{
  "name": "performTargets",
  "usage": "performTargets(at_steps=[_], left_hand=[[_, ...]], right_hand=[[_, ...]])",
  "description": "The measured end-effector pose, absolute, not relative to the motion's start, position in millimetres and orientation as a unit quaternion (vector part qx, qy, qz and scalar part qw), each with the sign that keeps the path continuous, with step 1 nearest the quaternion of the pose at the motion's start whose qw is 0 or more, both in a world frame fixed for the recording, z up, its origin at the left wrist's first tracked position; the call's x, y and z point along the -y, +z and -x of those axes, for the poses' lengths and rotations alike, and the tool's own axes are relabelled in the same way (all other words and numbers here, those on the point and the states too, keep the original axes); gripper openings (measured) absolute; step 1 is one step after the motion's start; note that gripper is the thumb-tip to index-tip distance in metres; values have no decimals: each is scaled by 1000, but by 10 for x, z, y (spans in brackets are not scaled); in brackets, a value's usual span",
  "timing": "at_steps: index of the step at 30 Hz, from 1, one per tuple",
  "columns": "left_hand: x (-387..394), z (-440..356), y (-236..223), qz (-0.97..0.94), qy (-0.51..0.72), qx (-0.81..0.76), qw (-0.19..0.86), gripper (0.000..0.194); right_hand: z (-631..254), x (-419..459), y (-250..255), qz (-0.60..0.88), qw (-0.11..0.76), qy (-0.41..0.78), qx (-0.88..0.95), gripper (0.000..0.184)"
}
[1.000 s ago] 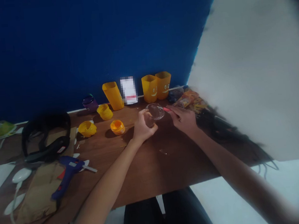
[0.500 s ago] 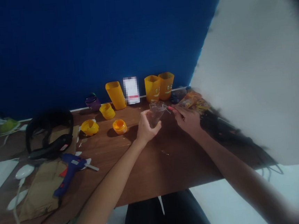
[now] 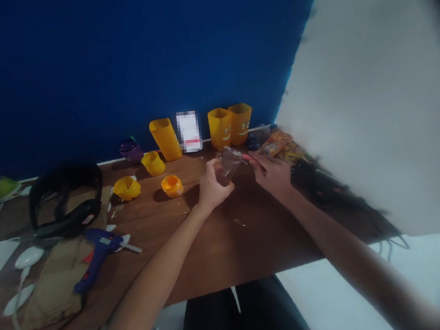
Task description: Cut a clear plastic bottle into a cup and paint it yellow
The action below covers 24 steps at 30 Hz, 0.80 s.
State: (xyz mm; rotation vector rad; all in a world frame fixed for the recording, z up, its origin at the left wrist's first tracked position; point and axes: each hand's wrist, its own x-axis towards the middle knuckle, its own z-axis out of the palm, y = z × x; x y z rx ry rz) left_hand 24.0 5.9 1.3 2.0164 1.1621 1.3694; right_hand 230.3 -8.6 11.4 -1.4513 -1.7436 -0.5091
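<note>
My left hand (image 3: pixel 215 187) is wrapped round a clear plastic piece (image 3: pixel 228 167) that looks like a cut-off part of a bottle. It is held tilted above the table, its rim toward my right hand. My right hand (image 3: pixel 270 175) pinches a small red-handled tool (image 3: pixel 247 157). The tool's tip meets the rim of the clear plastic; its exact kind is hidden by my fingers. An orange paint jar (image 3: pixel 172 186) stands open to the left of my left hand. A small clear scrap (image 3: pixel 239 222) lies on the table below my hands.
Yellow cups with faces (image 3: pixel 240 124) and another yellow cup (image 3: pixel 166 140) stand by the blue wall. Yellow cut pieces (image 3: pixel 127 188), a purple cup (image 3: pixel 131 151), a blue glue gun (image 3: pixel 99 252), cardboard (image 3: pixel 53 287) and a black headset (image 3: pixel 67 199) lie left. Wrappers and black cables (image 3: pixel 329 186) lie right.
The view has shifted slightly, so things sit a little further left. The clear plastic has turned a little in my left hand, and the red-handled tool stays at its rim.
</note>
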Motion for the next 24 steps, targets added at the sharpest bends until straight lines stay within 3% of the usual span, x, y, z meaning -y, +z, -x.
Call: performTargets(at_steps=[10, 17, 24], left_hand=[[-134, -149, -5, -742, 490, -347, 297, 68], [-118, -201, -41, -733, 526, -401, 160, 75], [-39, -281, -7, -675, 523, -497, 152, 51]], right_hand=[[-2348, 101, 202, 512, 426, -98, 740, 34], [-2332, 114, 228, 509, 429, -100, 740, 33], [-2261, 148, 234, 505, 418, -117, 746, 34]])
